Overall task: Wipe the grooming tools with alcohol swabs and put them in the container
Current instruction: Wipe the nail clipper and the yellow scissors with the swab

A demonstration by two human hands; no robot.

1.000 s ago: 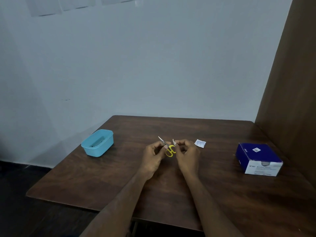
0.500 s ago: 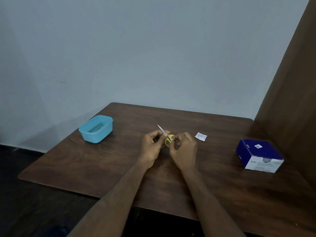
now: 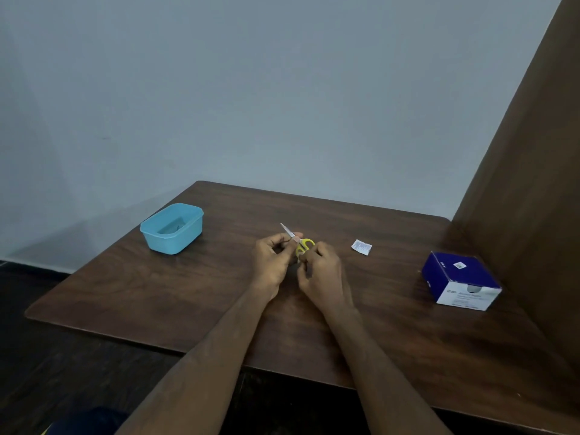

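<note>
Blue tub point(image 3: 172, 228) sits far left on the table point(image 3: 157, 296). Mid-table, left hand point(image 3: 272, 264) pinches the small scissors point(image 3: 298, 241) at the blades — tip pointing up-left. Right hand point(image 3: 323, 276) grips the yellow handles (any swab is hidden). Torn packet point(image 3: 361, 247), then the blue box point(image 3: 459, 281).

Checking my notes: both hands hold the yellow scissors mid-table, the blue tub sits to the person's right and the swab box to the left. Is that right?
Not quite: the sides are swapped. The head view shows the blue tub on the person's left and the swab box on the right. Both hands, left and right, do hold the yellow scissors mid-table.
</note>
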